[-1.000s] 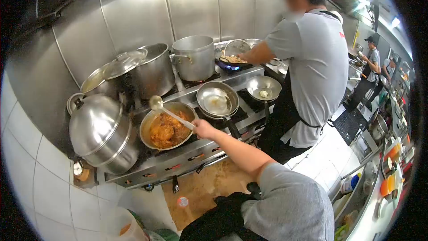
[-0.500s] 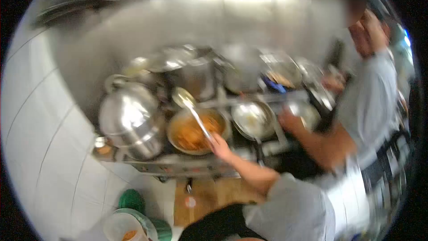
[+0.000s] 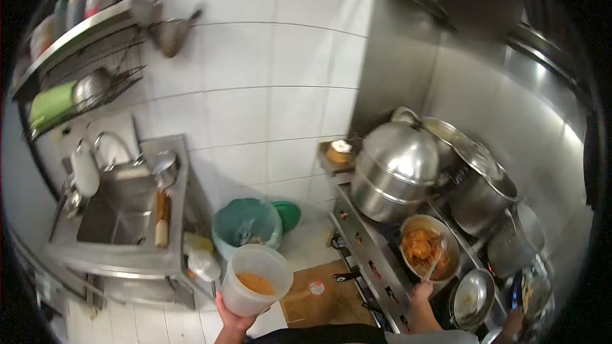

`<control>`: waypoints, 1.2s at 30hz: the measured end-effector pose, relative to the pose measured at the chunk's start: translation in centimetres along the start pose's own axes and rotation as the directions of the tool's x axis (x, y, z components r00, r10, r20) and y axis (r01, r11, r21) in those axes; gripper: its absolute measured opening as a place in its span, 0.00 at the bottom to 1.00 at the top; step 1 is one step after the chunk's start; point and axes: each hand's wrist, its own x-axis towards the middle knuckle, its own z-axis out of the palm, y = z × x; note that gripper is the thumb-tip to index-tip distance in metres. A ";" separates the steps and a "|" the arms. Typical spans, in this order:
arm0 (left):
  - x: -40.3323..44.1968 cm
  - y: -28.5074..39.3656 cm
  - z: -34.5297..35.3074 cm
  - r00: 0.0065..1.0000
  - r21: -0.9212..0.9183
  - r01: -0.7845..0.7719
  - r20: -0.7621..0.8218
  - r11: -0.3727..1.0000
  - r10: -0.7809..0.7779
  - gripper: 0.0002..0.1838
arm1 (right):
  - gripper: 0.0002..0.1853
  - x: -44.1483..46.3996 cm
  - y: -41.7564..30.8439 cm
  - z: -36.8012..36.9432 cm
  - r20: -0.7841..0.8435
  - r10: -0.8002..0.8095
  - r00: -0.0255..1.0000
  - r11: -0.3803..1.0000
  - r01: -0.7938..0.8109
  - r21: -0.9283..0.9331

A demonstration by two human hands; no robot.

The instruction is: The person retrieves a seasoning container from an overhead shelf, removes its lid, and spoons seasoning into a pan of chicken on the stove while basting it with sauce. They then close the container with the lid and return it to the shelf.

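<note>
My left hand (image 3: 233, 313) is wrapped round the lower side of a translucent plastic tub (image 3: 260, 264), which is tilted and has some orange food at its bottom. My right hand (image 3: 422, 292) is closed on the handle of a ladle (image 3: 438, 260) over a pan (image 3: 454, 246) on the stove. Orange, saucy food (image 3: 421, 246) fills the pan, and the ladle's bowl is down in it, mostly hidden.
Beside the pan stand a big domed steamer pot (image 3: 398, 169), a tall stockpot (image 3: 479, 200) and another pan (image 3: 473, 298). Another person's hand (image 3: 512, 325) is at the lower right. A green bin (image 3: 245, 216) sits near the steel sink (image 3: 118, 216), beyond floor cardboard (image 3: 319, 293).
My view has swung left, bringing the sink and bin into sight. The ladle's bowl, earlier raised past the pan's far rim, is now down in the food. The tub stays in my left hand.
</note>
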 end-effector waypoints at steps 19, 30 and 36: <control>-26.2 29.5 -6.6 0.621 0.115 -0.761 -0.154 0.638 0.769 0.41 | 0.16 -38.4 18.7 33.8 0.909 -0.412 -0.069 -0.347 0.934 -0.086; -30.6 36.5 -7.0 0.272 0.168 -0.924 -0.338 0.342 0.901 0.42 | 0.18 -54.3 34.1 49.6 0.986 -0.064 -0.154 0.180 0.970 0.163; -32.0 35.8 -7.9 0.059 0.267 -0.944 -0.440 0.193 0.896 0.41 | 0.19 -62.7 50.5 55.0 0.629 0.685 -0.368 0.700 0.094 -0.708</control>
